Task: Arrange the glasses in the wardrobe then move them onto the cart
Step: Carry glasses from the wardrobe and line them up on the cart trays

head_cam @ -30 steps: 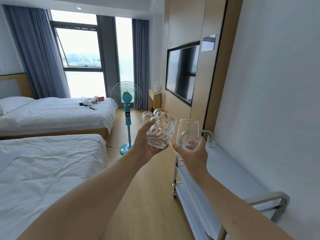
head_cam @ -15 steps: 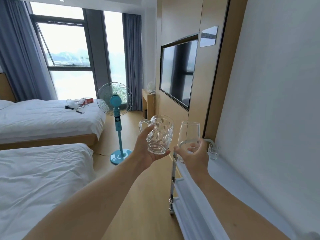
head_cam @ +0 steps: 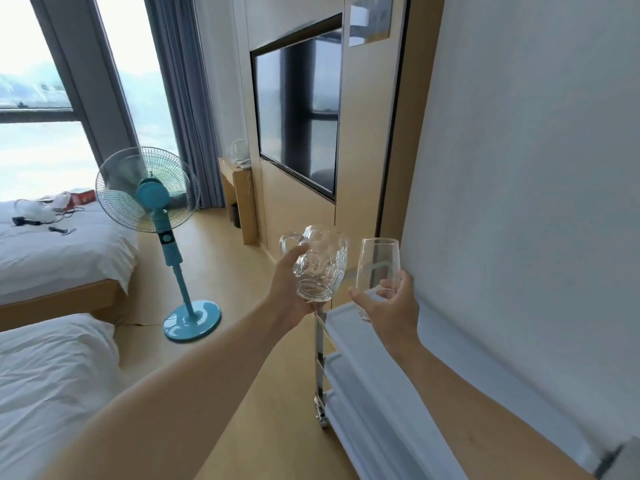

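Since both glasses are bound for the cart [head_cam: 341, 315], we carry one apiece: our left hand [head_cam: 289, 294] cups the dimpled mug [head_cam: 320, 268] from below, tilted, while our right hand [head_cam: 389, 306] pinches the tall clear glass [head_cam: 377, 263] upright, just above the cart's top shelf.

Over the last second the view has swung right and moved forward: the near bed [head_cam: 45, 386] has slid toward the left edge, and the blue fan [head_cam: 152, 202] now stands well left of the arms. The left hand [head_cam: 294, 289] with the dimpled mug [head_cam: 322, 265] and the right hand [head_cam: 388, 303] with the tall glass [head_cam: 377, 265] have come over the far end of the cart [head_cam: 367, 386]. The small glass seen earlier by the cart's far rail is now hidden, probably behind the right hand.
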